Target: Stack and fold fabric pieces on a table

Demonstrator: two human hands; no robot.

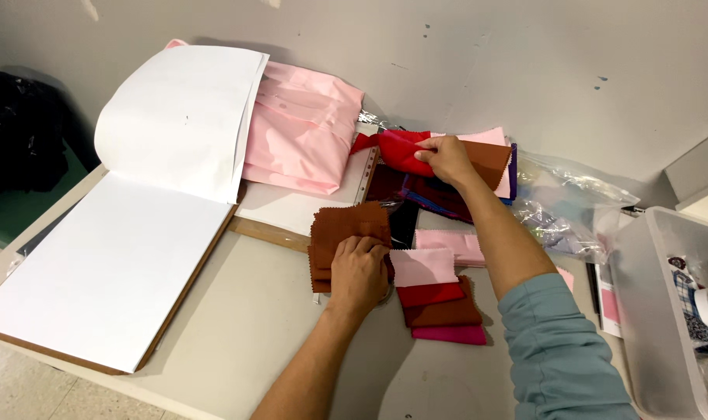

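While left hand [359, 268] presses brown swatches [346, 229] flat, right hand [445, 158] outstretched, grip pinching red swatch [397, 149].

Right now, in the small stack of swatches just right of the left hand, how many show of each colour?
In the stack beside the left hand:
Pale pink: 1
Red: 1
Brown: 1
Magenta: 1
Total: 4 showing; any hidden beneath cannot be told.

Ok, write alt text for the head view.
A person's left hand presses on a stack of brown fabric swatches while the right hand pinches a red swatch from a mixed pile by the wall. A large open blank book lies left.
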